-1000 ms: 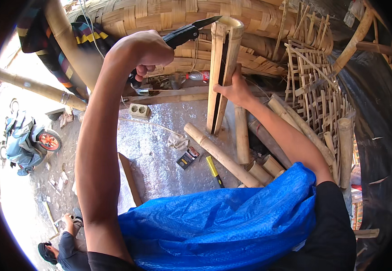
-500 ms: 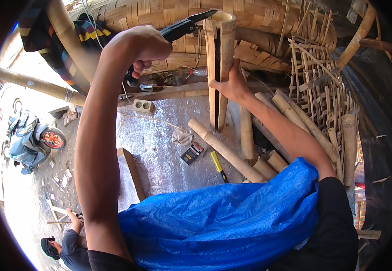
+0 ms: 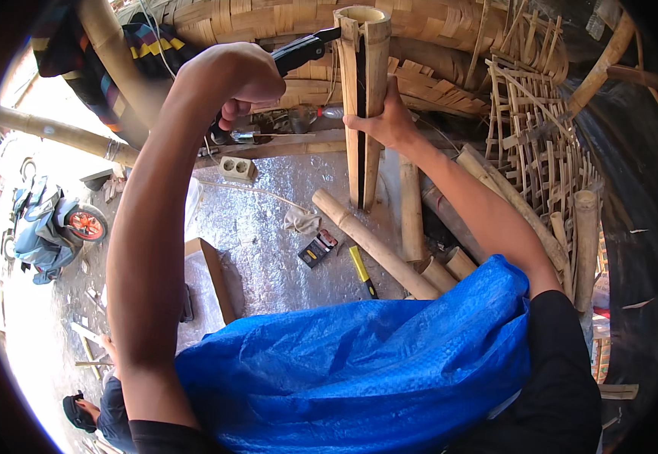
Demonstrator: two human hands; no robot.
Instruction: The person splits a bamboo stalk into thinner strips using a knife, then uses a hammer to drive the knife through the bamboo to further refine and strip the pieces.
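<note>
A bamboo tube (image 3: 374, 68) stands upright in front of me, a long dark split running down its near side. My right hand (image 3: 387, 121) is closed round its right side, the thumb lying across the split. My left hand (image 3: 242, 79) is closed in a fist on a knife (image 3: 300, 53) with a black handle. The knife points right, and its front end meets the tube's left edge near the top; the blade is mostly out of sight there. A blue tarp (image 3: 359, 371) covers my lap.
On the floor lie a cut bamboo pole (image 3: 374, 244), a yellow-and-black cutter (image 3: 361, 270), a small dark box (image 3: 318, 248) and a power socket block (image 3: 237, 169). Bamboo lattice (image 3: 537, 121) stands right. Left are a motorbike (image 3: 45, 227) and another person (image 3: 113, 412).
The knife blade, earlier bare above the tube's top, is now largely hidden at the tube's upper left edge. The tube and my right hand have shifted slightly left and up in view.
</note>
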